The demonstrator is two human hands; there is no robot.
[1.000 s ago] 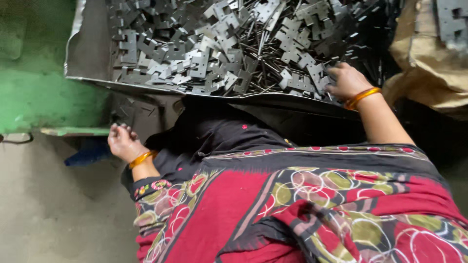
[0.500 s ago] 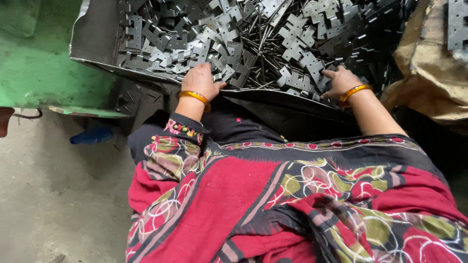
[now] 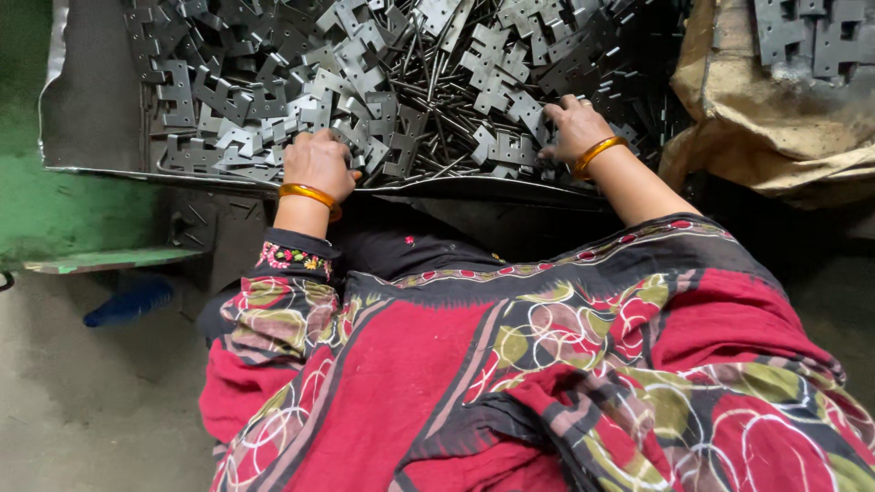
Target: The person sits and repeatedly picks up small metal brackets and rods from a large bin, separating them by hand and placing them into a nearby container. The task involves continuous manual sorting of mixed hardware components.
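Both hands deeper among hinge plates

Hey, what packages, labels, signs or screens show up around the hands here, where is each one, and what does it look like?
Sack: upper right, beside the metal tray; crumpled tan cloth, open top, grey metal plates lying on it.
No labels, signs or screens in view.
Both hands, left hand and right hand, rest in the tray's pile of hinge plates, not on the sack.
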